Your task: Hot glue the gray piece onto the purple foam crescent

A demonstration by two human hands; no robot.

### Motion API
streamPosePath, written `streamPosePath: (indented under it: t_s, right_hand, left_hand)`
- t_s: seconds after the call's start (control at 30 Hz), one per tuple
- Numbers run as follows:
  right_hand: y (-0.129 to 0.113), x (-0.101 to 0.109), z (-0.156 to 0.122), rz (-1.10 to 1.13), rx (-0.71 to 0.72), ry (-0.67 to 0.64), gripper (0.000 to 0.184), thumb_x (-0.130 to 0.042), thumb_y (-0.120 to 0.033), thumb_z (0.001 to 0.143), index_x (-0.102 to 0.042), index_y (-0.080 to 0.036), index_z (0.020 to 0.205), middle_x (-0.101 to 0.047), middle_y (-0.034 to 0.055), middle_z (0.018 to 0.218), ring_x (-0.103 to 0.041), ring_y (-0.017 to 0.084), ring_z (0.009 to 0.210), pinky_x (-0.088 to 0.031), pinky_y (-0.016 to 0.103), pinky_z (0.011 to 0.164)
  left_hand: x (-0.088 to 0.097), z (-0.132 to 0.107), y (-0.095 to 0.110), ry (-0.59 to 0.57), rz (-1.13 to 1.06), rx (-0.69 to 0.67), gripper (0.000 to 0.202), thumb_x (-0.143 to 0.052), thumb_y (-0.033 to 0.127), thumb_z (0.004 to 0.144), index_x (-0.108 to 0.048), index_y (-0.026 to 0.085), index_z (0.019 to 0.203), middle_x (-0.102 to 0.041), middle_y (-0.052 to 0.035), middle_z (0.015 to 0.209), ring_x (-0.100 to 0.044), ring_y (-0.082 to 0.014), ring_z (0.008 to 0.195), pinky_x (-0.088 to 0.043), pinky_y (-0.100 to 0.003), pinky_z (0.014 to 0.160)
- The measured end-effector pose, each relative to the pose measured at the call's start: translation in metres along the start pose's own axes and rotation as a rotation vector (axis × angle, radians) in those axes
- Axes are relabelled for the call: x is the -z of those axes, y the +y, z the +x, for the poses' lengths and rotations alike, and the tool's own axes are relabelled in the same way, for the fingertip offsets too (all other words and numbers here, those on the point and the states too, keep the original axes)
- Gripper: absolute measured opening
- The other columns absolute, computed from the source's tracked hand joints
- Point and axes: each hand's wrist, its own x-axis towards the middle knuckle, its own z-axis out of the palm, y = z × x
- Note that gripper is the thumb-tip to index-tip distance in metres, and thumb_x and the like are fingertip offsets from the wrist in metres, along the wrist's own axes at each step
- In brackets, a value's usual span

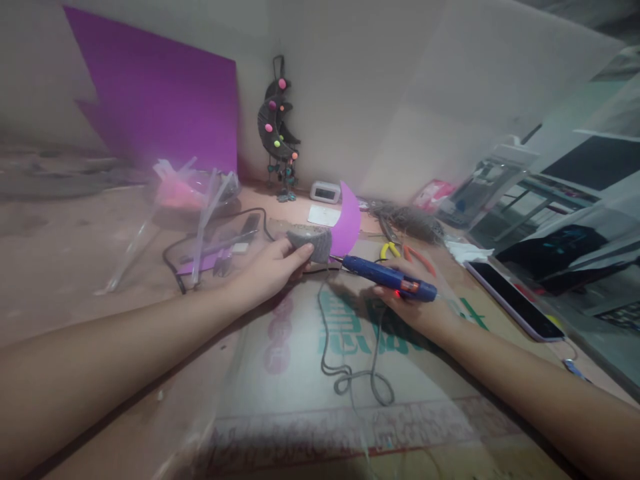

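Between the fingers of my left hand [286,261] is a purple crescent cutout [351,220], its lower end wrapped in grey cord [319,247]. The crescent's upper half is bare and points up. My right hand [407,300] grips a blue hot glue gun [383,272], with a small red light showing on it. The gun's metal nozzle reaches the edge of the wrapped part; I cannot tell whether it touches. A loose length of the cord [324,333] hangs from the crescent and lies in loops on the printed board [280,400] below.
A finished-looking grey moon hanging with coloured pompoms [277,127] is on the wall, beside a purple sheet [185,100]. Clear glue sticks [200,233] lie left. Behind are a small clock [325,192], a grey cord bundle [415,222] and orange-handled scissors [419,259]. A phone [515,300] lies right.
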Motion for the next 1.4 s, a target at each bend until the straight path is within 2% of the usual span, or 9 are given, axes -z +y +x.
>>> streamPosePath:
  t_s: [0.53,0.83,1.07,1.4]
  right_hand:
    - [0.0069,-0.0031,-0.0027,-0.122,0.033,0.039,0.012,-0.059,-0.035,0.083,-0.059,-0.024,0.082,-0.068,0.0020,0.081,-0.065,0.020,0.076,-0.049,0.033,0.068]
    - [0.0044,-0.0018,-0.0017,-0.091,0.052,0.064,0.009,-0.059,-0.032,0.082,-0.058,-0.024,0.083,-0.066,0.0000,0.074,-0.062,0.018,0.067,-0.048,0.030,0.061]
    - [0.0046,-0.0017,-0.0016,-0.095,0.009,0.052,0.010,-0.059,-0.034,0.082,-0.057,-0.024,0.082,-0.066,0.0014,0.077,-0.062,0.020,0.071,-0.049,0.034,0.066]
    - [0.0095,-0.0025,-0.0036,-0.084,-0.040,0.069,0.014,-0.060,-0.038,0.082,-0.057,-0.024,0.080,-0.066,0.0015,0.079,-0.062,0.021,0.073,-0.049,0.035,0.070]
  left_hand:
    - [0.0014,-0.0003,0.0000,-0.011,0.099,-0.039,0.043,-0.046,0.056,0.086,-0.052,0.017,0.068,-0.051,0.0017,0.060,-0.047,-0.0122,0.055,-0.035,-0.025,0.053]
    - [0.0007,0.0017,-0.0042,-0.034,0.026,-0.037,0.042,-0.047,0.056,0.085,-0.053,0.017,0.070,-0.050,0.0018,0.060,-0.045,-0.0120,0.054,-0.033,-0.025,0.051]
    - [0.0003,0.0008,-0.0039,-0.064,-0.015,-0.048,0.040,-0.048,0.053,0.086,-0.053,0.017,0.070,-0.051,0.0021,0.061,-0.046,-0.0120,0.054,-0.035,-0.025,0.053]
    - [0.0009,-0.0020,0.0011,-0.088,0.088,-0.111,0.036,-0.047,0.048,0.088,-0.054,0.016,0.071,-0.052,0.0012,0.062,-0.046,-0.0137,0.058,-0.035,-0.026,0.056]
